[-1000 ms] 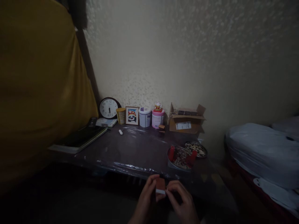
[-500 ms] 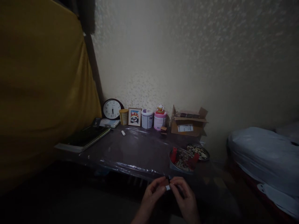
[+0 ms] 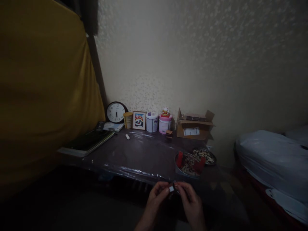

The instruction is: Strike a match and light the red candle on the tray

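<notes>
Just before the near edge of the counter (image 3: 134,154), the left hand (image 3: 157,195) and right hand (image 3: 190,200) pinch one small matchbox (image 3: 171,188), probably light and crushable, best gripped at its ends.

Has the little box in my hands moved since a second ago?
Yes. The small box sits lower against the table edge, turned so only its white end shows.

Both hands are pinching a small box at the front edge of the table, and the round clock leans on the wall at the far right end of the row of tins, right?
Not quite. The head view shows the hands, left and right, pinching the small box, but the clock leans at the far left end of the row, beside the yellow tin; the cardboard box is at the right end.
</notes>
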A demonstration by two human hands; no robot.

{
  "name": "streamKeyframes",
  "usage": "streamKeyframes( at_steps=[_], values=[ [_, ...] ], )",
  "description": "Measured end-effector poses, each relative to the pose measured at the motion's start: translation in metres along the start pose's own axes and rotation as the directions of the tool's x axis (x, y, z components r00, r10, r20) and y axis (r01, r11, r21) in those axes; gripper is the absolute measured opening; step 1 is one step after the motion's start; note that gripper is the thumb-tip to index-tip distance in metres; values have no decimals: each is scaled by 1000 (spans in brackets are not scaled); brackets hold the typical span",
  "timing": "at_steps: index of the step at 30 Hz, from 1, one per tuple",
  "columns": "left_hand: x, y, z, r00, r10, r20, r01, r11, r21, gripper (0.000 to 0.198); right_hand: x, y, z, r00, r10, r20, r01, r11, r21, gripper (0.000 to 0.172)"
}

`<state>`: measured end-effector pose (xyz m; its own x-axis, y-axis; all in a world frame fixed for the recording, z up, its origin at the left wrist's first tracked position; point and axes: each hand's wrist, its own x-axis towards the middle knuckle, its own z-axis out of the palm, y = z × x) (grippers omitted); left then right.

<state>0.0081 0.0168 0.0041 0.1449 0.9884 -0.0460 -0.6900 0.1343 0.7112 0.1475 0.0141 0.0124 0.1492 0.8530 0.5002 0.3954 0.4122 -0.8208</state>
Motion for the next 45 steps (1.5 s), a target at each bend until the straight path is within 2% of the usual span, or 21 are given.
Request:
streamKeyframes(
  at_steps=[9,21,31,35,39,45],
  values=[
    [-2,4,-1,999,3,-38,-1,999,52,32,1,-8,2,985,-168,-28,166,985,-52,14],
    [1,8,-4,995,90,-36,-83,982,169,27,0,-14,0,984,-179,-22,177,980,-87,13],
    [-1,10,-1,996,65,-56,-54,982,179,34,1,-7,0,988,-151,-10,150,985,-88,14],
    [-2,12,-1,995,90,-40,-81,979,185,31,2,-12,0,980,-194,-40,189,977,-99,13],
    [-4,16,3,993,85,-78,-70,982,178,28,2,-16,0,957,-279,-74,267,954,-139,10],
    [-7,19,7,994,66,-90,-51,986,157,26,3,-17,2,935,-353,-3,345,914,-213,12]
  ],
)
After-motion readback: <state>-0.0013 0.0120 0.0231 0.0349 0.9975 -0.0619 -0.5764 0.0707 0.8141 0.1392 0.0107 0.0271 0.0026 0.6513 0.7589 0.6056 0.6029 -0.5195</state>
